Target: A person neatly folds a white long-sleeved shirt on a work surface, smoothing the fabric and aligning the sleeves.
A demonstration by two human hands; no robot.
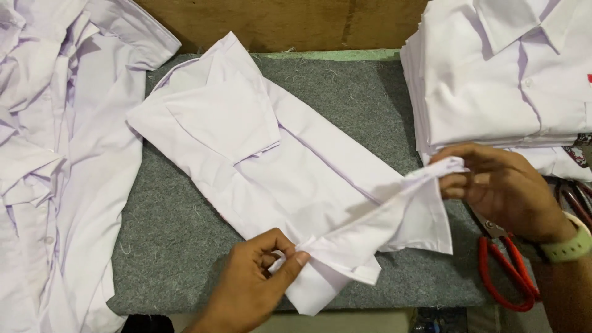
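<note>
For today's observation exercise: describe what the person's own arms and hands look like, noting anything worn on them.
Both hands are bare, without gloves or rings that can be seen. The left hand shows a bare wrist, no sleeve in view. The right hand has a pale green wristband, like a watch strap, on its wrist, and a bare forearm beyond it.

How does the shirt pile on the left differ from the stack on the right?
The left pile is loose and crumpled, with shirts spread open; the right stack is neatly folded, with collars on top. The left pile sprawls down the whole side of the grey mat; the right stack is compact and squared. Both are pale white shirts. Between them, the left hand and right hand each hold a corner of a partly folded shirt.
</note>
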